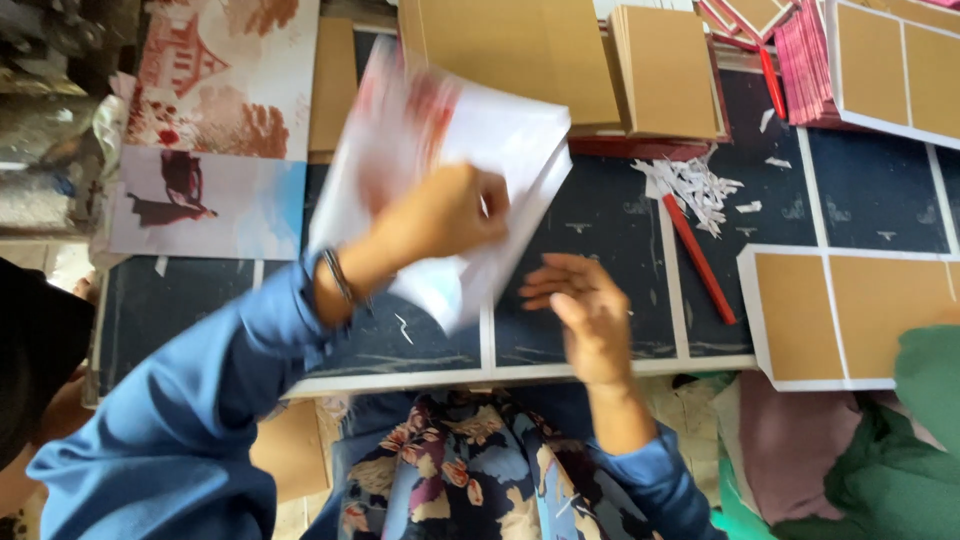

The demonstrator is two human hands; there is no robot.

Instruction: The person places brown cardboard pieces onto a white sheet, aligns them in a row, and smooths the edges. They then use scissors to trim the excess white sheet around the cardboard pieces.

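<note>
My left hand [440, 215] grips a stack of white printed sheets [520, 140] with red and pink artwork, lifted and tilted above the dark blue work table [600, 215]; the sheets are motion-blurred. A dark band sits on that wrist. My right hand [585, 305] hovers flat just below and right of the sheets, fingers spread, holding nothing. Both arms wear blue sleeves.
Brown card stacks [665, 70] lie at the back. A red pencil-like tool [700, 260] and white paper scraps [695, 185] lie to the right. White-bordered brown boards [830, 315] sit at right, pink card piles [800, 70] beyond. Printed pictures [215, 130] lie at left.
</note>
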